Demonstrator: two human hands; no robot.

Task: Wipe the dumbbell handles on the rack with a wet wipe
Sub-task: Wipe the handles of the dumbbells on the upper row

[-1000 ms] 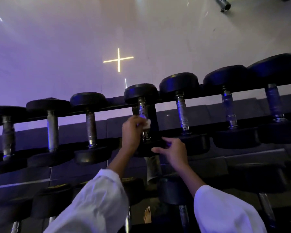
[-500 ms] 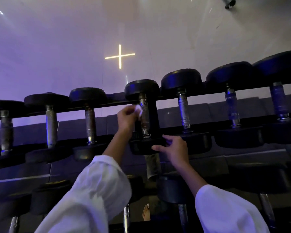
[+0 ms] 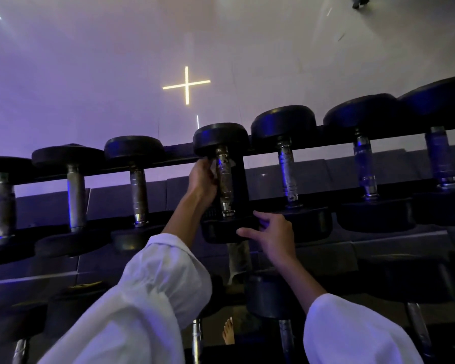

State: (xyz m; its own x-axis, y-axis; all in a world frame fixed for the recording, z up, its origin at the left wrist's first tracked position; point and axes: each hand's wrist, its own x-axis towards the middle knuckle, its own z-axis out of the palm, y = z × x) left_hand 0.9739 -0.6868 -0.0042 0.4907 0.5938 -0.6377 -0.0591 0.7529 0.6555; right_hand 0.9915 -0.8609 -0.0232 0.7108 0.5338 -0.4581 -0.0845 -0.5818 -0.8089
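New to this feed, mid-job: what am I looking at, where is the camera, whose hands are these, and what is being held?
No machine here: a person works with bare hands, filmed by one camera worn on the head, looking forward and down. The left hand holds a white wet wipe against the metal handle of a dumbbell lying across the rack. The right hand rests open on that dumbbell's near black end. More dumbbells lie on either side.

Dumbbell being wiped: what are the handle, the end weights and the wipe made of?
Handle: likely steel, dull grey with patchy glints, worn-looking. End weights: probably rubber-coated, matte black with only a soft blue sheen. Wipe: thin white crumpled sheet in the left hand, probably nonwoven cloth; mostly hidden.
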